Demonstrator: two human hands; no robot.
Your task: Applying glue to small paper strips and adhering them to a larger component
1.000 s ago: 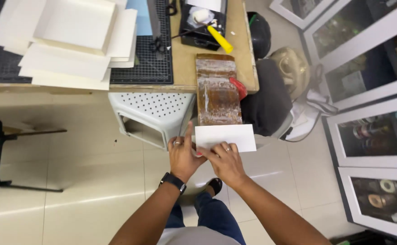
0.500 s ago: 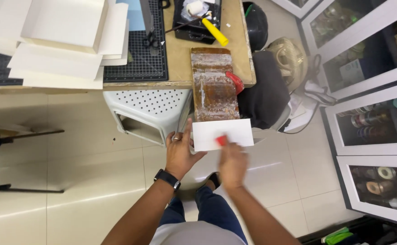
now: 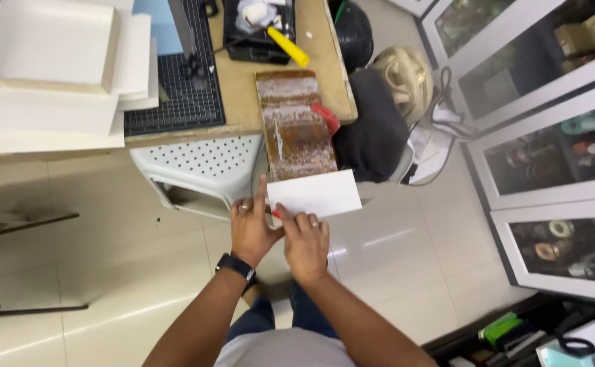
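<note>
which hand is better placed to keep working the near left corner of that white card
Probably the right hand: its fingers lie on the white card at its near left corner, with something small and red beneath them. The left hand braces the card's left edge, forefinger upright.
</note>
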